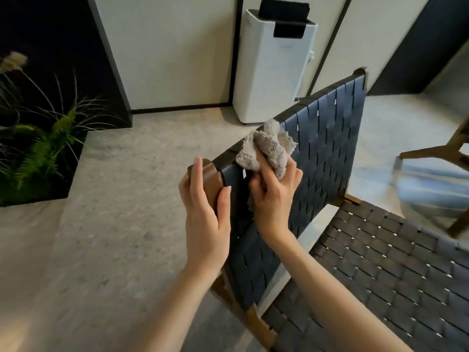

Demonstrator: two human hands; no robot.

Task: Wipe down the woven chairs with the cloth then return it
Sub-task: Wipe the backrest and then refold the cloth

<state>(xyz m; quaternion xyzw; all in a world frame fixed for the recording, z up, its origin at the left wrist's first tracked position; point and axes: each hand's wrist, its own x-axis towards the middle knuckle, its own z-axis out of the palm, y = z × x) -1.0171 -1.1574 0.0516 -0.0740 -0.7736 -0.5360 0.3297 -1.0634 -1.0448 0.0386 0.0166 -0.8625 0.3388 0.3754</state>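
Two bare forearms reach up from the lower edge, over the woven seat [380, 275] of a chair whose flat dark straps cross in a basket pattern with small gaps of light between them.

The right hand [274, 196] grips a bunched cloth [269, 148], fingers curled into its folds and pressing it against the backrest [324, 153] just below the top rail. The cloth is pale grey-beige, fluffy and crumpled, with ragged edges. Most of it sticks out above the fingers, over the rail. The left hand [205, 209] clasps the wooden post [210, 174] at the near end of the backrest. Its fingers lie along the outer side and its thumb along the inner side, just beside the cloth hand.

The post is smooth brown wood with a rounded top. The backrest is woven from wider, slightly shiny navy-black bands and slants away to a second rounded post.

The floor [127, 199] is pale speckled stone, matt and mottled. A tall white appliance [269, 72] with rounded corners and a black top stands behind the chair, against cream wall panels [165, 47] framed in thin dark trim. At far left, a low black planter [73, 171] holds ferns and feathery grasses. At far right, the angled brown legs of a second chair [444, 153] show, somewhat blurred.
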